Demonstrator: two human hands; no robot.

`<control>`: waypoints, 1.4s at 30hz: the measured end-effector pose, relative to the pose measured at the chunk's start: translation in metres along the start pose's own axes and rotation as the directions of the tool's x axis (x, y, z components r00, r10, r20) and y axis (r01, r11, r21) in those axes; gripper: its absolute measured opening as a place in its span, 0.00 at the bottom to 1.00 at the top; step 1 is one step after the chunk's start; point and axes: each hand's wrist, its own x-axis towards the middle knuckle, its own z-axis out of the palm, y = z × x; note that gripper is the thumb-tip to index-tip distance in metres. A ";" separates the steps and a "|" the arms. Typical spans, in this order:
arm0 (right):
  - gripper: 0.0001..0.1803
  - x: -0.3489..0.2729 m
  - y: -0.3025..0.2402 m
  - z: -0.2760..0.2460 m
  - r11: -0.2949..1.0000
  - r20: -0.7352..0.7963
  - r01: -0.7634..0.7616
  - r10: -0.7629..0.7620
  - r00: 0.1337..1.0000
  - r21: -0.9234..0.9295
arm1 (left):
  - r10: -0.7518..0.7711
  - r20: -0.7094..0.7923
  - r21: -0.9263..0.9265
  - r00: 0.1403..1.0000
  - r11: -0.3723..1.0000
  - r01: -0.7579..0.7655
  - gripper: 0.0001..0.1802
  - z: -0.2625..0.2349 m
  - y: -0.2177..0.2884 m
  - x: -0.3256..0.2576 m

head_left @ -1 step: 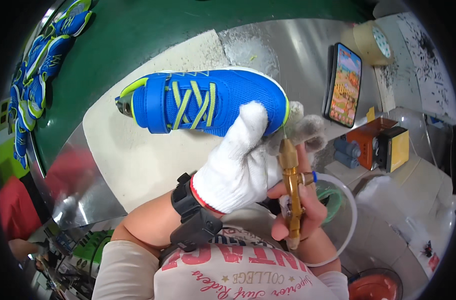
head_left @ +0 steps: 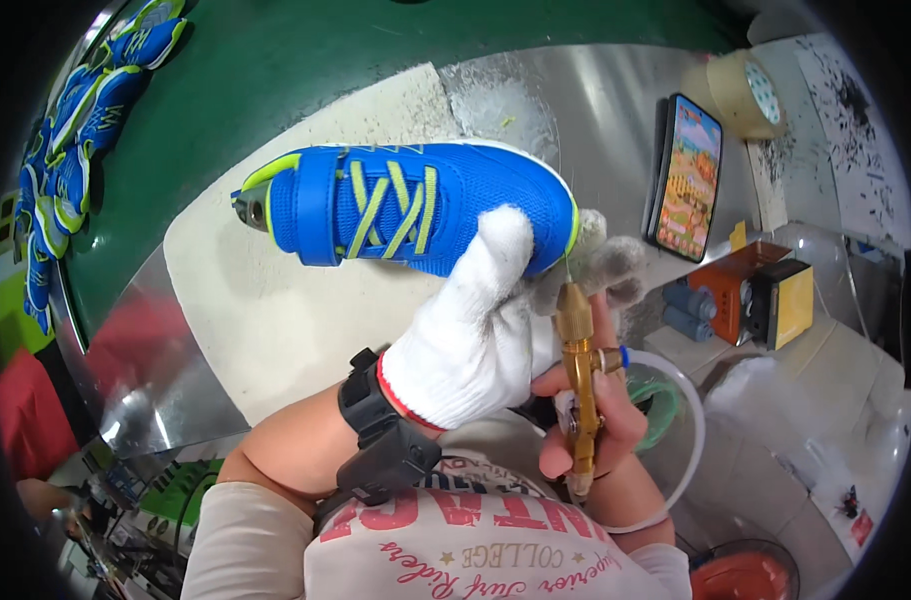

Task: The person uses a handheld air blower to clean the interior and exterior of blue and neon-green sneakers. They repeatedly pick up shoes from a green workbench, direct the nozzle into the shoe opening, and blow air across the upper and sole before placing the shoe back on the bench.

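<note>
white-gloved left hand [head_left: 480, 345] pinching a blue mesh sneaker [head_left: 385, 205] by the toe, partly hiding it, above a cream flat board [head_left: 245, 300], bare right hand [head_left: 620, 410] with fingers curled around a slim brass nozzle tool [head_left: 579, 380], translucent hose [head_left: 697, 430] looping beside, lit black phone [head_left: 689, 180] and beige tape roll [head_left: 732, 95] rightward, blue-and-lime sneakers [head_left: 70, 190] heaped left

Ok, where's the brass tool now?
Head view, right of centre: the brass tool is in the right hand, its tip near the toe of the blue shoe.
</note>
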 end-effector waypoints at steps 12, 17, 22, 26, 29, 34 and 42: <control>0.41 0.036 0.025 0.015 0.908 -0.032 -0.098 0.121 0.992 0.407 | 0.266 -0.461 0.192 0.846 0.961 -0.198 0.23 0.015 0.070 -0.050; 0.34 0.075 0.050 0.012 0.892 -0.087 -0.164 0.219 0.972 0.421 | 0.688 -0.199 0.821 0.698 0.506 -0.264 0.27 0.018 0.140 -0.041; 0.32 0.088 0.059 0.007 0.802 -0.070 -0.350 0.434 0.898 0.485 | 0.538 -0.041 0.877 0.842 0.423 -0.228 0.25 0.011 0.246 0.040; 0.32 0.089 0.059 0.007 0.738 -0.048 -0.434 0.531 0.846 0.517 | 0.340 -0.172 0.920 0.925 0.390 0.028 0.24 0.010 0.285 0.089; 0.34 0.089 0.059 0.004 0.716 -0.046 -0.464 0.566 0.823 0.522 | 0.142 -0.438 0.886 0.888 -0.101 0.453 0.18 0.042 0.312 0.085; 0.37 0.089 0.057 0.001 0.662 0.006 -0.506 0.604 0.797 0.553 | 0.658 0.428 0.627 0.620 -0.710 0.320 0.38 0.039 0.421 0.092; 0.37 0.090 0.056 0.008 0.744 -0.078 -0.492 0.583 0.809 0.452 | 0.841 0.317 0.808 0.438 -0.481 0.339 0.49 0.017 0.402 0.129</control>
